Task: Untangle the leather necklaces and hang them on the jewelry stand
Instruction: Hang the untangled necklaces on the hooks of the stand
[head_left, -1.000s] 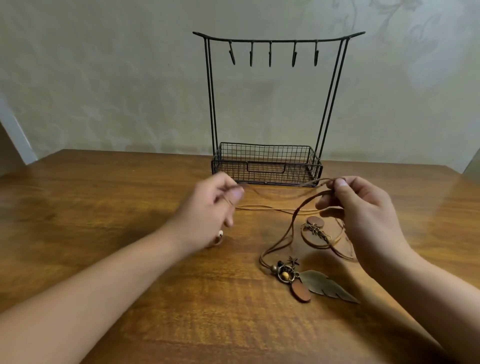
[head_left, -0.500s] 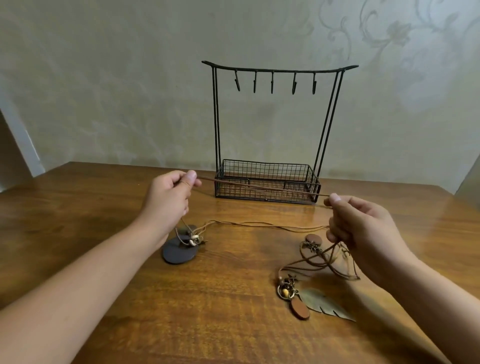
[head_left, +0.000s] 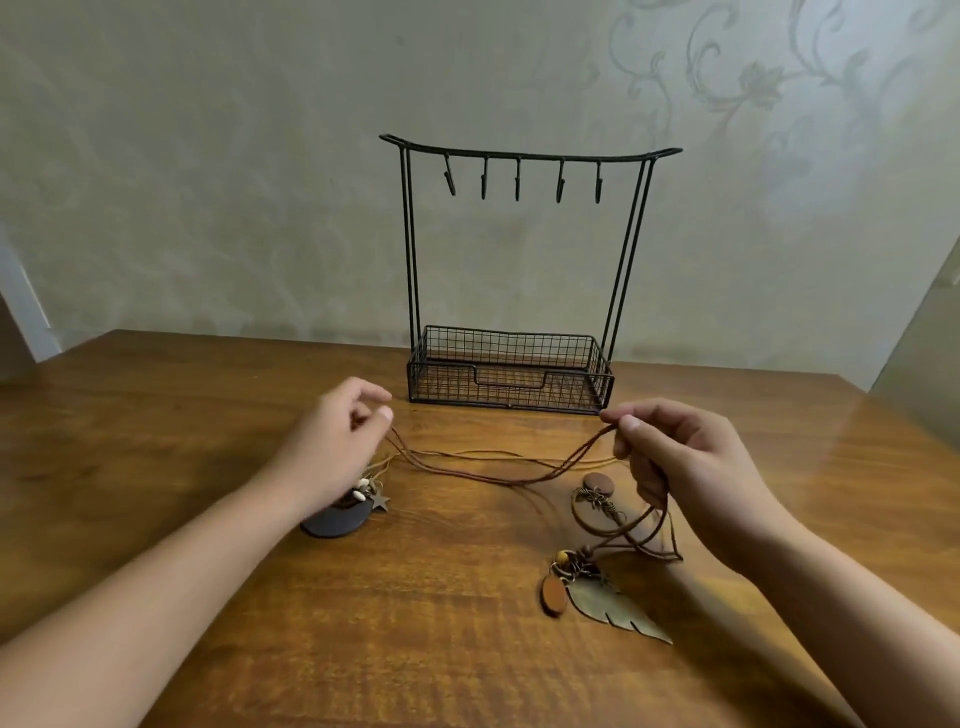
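Between both hands (head_left: 337, 441) (head_left: 675, 467), sagging leather cords (head_left: 498, 475)

One head-worn camera looks forward and down across the table (head_left: 156, 519). It sits close above it. The wall (head_left: 208, 156) fills the background.

Left hand (head_left: 337, 447): I see it pinching the brown leather cords (head_left: 498, 470) between thumb and forefinger.
Right hand (head_left: 675, 457): I see it pinching the same cords, which sag between the hands onto the wooden table (head_left: 156, 441).
Pendants: dark disc pendant (head_left: 332, 522) below my left hand; leaf pendant (head_left: 618, 608) and round wooden pendant (head_left: 597, 483) near my right.
Jewelry stand (head_left: 519, 260): upright behind the hands, five hooks bare, wire basket at its base.
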